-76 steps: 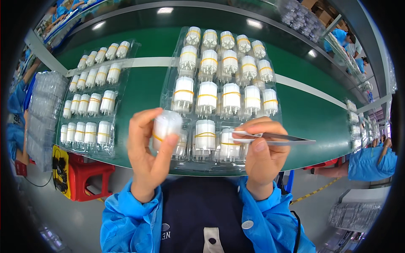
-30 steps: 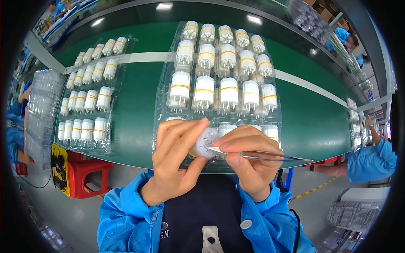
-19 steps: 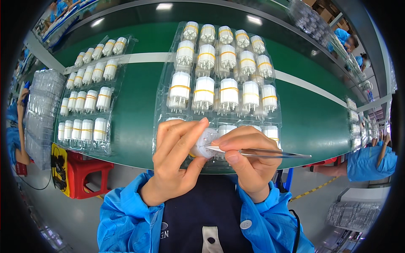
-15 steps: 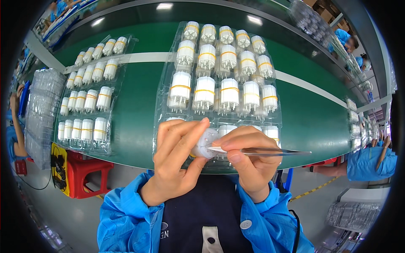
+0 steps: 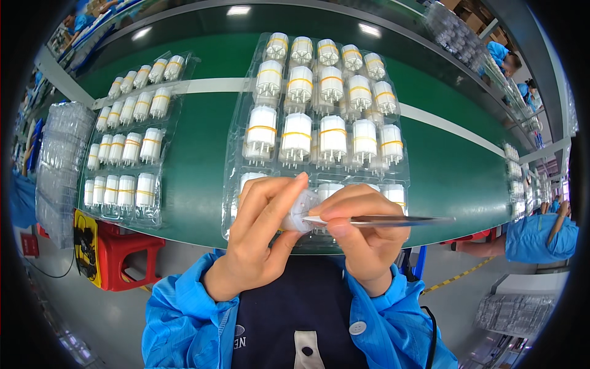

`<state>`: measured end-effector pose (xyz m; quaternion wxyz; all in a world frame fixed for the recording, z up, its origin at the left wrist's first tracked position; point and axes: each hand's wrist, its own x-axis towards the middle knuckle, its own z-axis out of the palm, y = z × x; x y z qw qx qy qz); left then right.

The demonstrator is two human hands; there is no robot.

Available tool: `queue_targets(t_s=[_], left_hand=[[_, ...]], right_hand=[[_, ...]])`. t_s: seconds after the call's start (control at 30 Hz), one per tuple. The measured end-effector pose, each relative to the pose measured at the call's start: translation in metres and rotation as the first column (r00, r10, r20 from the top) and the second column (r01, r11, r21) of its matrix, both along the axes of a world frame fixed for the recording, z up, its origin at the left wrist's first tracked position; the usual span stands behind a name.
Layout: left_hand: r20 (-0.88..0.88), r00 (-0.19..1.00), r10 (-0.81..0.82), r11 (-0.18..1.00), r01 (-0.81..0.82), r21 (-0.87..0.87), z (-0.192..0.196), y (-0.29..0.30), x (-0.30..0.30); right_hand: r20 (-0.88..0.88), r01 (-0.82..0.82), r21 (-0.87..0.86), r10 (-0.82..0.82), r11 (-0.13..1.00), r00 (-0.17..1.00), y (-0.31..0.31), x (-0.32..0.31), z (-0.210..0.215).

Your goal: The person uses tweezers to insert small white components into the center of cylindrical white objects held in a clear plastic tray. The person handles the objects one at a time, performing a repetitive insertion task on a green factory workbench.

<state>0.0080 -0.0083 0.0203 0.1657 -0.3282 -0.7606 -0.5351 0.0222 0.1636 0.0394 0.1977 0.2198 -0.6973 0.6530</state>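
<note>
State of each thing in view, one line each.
Left hand: gripping white cylinder
White cylinder: held, tilted
Right hand: pinching tweezers
Tweezers: held, tips at cylinder's end; contact unclear
Center tray: loaded, front row partly hidden
Left tray: loaded, four rows
Red stool: upright
Clear trays, far left: stacked

A white cylinder (image 5: pixel 297 212) is tilted, just toward six o'clock from the view's centre. Silvery tweezers (image 5: pixel 393 221), tips at its end face, extend toward three o'clock.
</note>
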Motion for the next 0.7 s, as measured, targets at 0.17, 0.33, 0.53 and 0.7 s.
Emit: queue_targets(t_s=[0.17,0.33,0.53,0.7], left_hand=[[-0.037,0.999,0.014,0.999,-0.015,-0.04,-0.001,-0.003,-0.001],[0.138,0.986,-0.094,0.994,0.085,0.074,0.001,-0.006,0.003],[0.245,0.941,-0.232,0.963,0.186,0.196,-0.001,-0.006,0.006],[0.267,0.925,-0.272,0.951,0.215,0.223,-0.002,-0.008,0.005]], right_hand=[[-0.041,-0.025,0.136,0.03,0.99,0.999,0.002,-0.002,0.01],[-0.066,-0.051,-0.073,0.046,0.996,0.997,0.008,-0.003,0.007],[-0.1,-0.107,0.018,0.109,0.994,0.989,0.011,-0.008,0.006],[-0.109,-0.137,0.023,0.139,0.99,0.984,0.012,-0.01,0.007]])
